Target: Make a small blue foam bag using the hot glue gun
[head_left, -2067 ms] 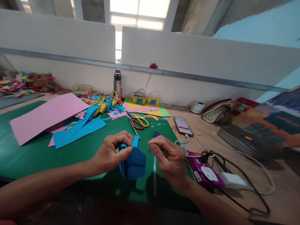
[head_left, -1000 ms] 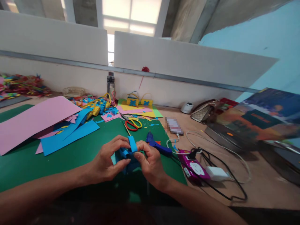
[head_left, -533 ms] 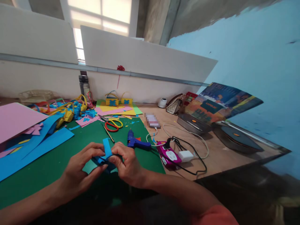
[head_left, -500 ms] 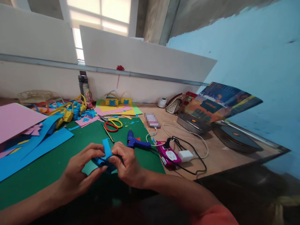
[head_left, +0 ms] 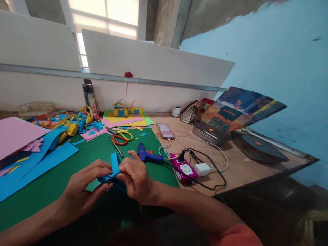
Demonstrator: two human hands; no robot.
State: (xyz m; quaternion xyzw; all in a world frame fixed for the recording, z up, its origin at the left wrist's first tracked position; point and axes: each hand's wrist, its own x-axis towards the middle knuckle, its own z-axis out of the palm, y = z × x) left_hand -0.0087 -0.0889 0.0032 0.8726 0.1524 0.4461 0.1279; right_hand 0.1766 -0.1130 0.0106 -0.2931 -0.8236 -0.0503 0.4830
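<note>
Between my hands is a small folded blue paper piece (head_left: pixel 115 164), with one strip standing up from it. My left hand (head_left: pixel 85 182) pinches its left end between thumb and fingers. At its right side my right hand (head_left: pixel 138 176) grips the piece, thumb pressed against it and the index finger partly raised. Fingers hide much of the lower part. Just beyond my right hand lies a blue glue gun (head_left: pixel 150 156). A thin pencil-like stick (head_left: pixel 116 146) and scissors with red and yellow handles (head_left: pixel 122 137) rest ahead of my hands on the green mat (head_left: pixel 94 150).
On the left are pink sheets (head_left: pixel 20 136), blue sheets (head_left: pixel 51 167) and a heap of small paper bags (head_left: pixel 71 128). Two yellow bags with blue bows (head_left: pixel 121 112) stand at the back. To the right are a phone (head_left: pixel 165 131), a magenta power strip (head_left: pixel 183 168), cables and dark cases (head_left: pixel 212 133).
My right index finger has lifted a little off the blue paper piece. Both hands still hold it in nearly the same place. The view has shifted slightly.
</note>
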